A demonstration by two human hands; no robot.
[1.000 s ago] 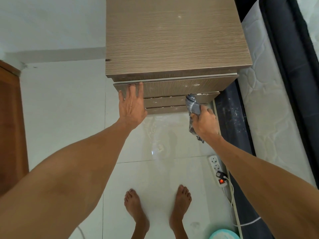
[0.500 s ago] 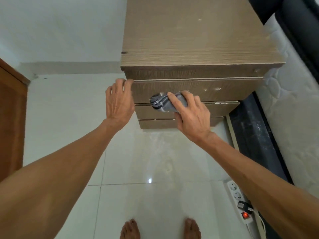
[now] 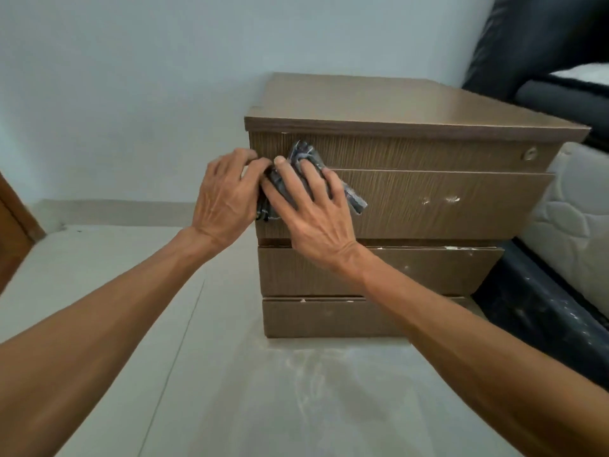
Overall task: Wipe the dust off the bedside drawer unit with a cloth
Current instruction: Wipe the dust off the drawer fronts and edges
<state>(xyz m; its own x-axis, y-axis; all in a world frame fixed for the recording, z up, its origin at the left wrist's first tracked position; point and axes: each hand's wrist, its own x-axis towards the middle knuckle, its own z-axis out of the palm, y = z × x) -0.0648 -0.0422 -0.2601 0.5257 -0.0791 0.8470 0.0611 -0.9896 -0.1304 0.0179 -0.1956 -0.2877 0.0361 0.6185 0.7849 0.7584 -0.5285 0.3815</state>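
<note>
A brown wood-grain bedside drawer unit with three drawer fronts stands on the pale tiled floor. White specks mark the top drawer front on its right side and the drawer edges below. A crumpled dark grey cloth is pressed flat against the upper left of the top drawer by my right hand, fingers spread over it. My left hand grips the unit's left front edge at the same height, fingertips touching the cloth's left end.
A bed with a white quilted mattress and a dark frame stands directly right of the unit. A pale wall is behind. A brown wooden door edge is at far left. Dusty floor tiles lie in front.
The camera has dropped from looking down on the unit to facing its front. My right hand slid the cloth left and up along the top drawer to beside my left hand.
</note>
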